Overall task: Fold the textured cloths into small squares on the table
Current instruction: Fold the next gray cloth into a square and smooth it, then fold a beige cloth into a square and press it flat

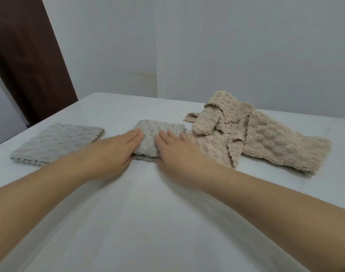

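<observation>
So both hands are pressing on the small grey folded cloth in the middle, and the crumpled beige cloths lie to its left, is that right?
No. The head view shows the crumpled beige cloths to its right, not left. The left hand and right hand do press on the small grey folded cloth.

1. Grey cloth (55, 143), knobbly pile: folded into flat rectangle, left part of table (167, 222), lying apart from others.
2. Small grey cloth (160, 132), same texture: folded thick, centre; my left hand (116, 150) and right hand (179, 152) rest flat on it.
3. Beige cloths (266, 138): crumpled unfolded heap, right, just beside item 2; count unclear.
</observation>
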The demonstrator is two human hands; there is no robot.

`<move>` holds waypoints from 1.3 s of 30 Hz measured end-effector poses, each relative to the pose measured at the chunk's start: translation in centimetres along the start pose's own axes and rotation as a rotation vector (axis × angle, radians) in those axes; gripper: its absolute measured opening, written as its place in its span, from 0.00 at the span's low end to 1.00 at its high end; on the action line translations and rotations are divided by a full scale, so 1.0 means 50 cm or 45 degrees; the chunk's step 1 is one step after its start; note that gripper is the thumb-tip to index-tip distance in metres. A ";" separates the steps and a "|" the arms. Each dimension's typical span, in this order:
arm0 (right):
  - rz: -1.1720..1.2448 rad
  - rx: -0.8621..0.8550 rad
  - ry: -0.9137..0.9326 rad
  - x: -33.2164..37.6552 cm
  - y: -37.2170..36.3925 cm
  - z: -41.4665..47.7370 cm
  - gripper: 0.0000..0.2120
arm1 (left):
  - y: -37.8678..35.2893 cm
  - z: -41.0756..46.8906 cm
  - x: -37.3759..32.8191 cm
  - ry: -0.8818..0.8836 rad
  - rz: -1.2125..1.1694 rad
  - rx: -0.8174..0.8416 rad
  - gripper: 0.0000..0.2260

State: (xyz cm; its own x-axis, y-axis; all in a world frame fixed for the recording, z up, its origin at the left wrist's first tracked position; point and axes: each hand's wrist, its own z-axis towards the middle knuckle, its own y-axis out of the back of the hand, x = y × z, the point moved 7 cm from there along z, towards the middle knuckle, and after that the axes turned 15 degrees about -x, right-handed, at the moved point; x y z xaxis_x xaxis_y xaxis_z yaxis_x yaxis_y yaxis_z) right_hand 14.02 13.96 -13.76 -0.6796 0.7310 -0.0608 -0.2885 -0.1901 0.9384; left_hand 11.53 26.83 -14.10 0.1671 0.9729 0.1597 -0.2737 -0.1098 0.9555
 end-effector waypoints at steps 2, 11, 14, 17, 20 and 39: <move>-0.131 0.005 0.036 -0.009 -0.024 0.024 0.25 | -0.009 0.019 0.004 -0.005 0.122 0.029 0.27; -0.183 0.208 -0.006 -0.107 -0.094 0.206 0.26 | -0.072 0.202 0.082 0.178 0.134 0.107 0.26; -0.194 0.281 -0.043 -0.140 -0.122 0.250 0.28 | -0.103 0.266 0.100 0.244 0.040 0.127 0.27; -0.252 0.273 -0.054 -0.170 -0.134 0.283 0.28 | -0.116 0.311 0.111 0.298 0.005 0.094 0.27; -0.331 0.209 -0.055 -0.192 -0.136 0.310 0.25 | -0.117 0.336 0.109 0.324 0.025 0.014 0.27; -0.297 -0.046 0.093 -0.162 -0.014 0.217 0.20 | -0.052 0.300 0.030 0.356 -0.195 -0.063 0.29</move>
State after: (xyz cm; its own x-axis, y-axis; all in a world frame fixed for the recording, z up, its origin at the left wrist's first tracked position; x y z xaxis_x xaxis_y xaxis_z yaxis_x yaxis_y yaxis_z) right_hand 27.01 15.28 -10.23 -0.6386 0.7086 -0.3001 -0.4663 -0.0460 0.8835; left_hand 26.70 25.52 -12.63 -0.0548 0.9963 -0.0656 -0.3124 0.0453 0.9489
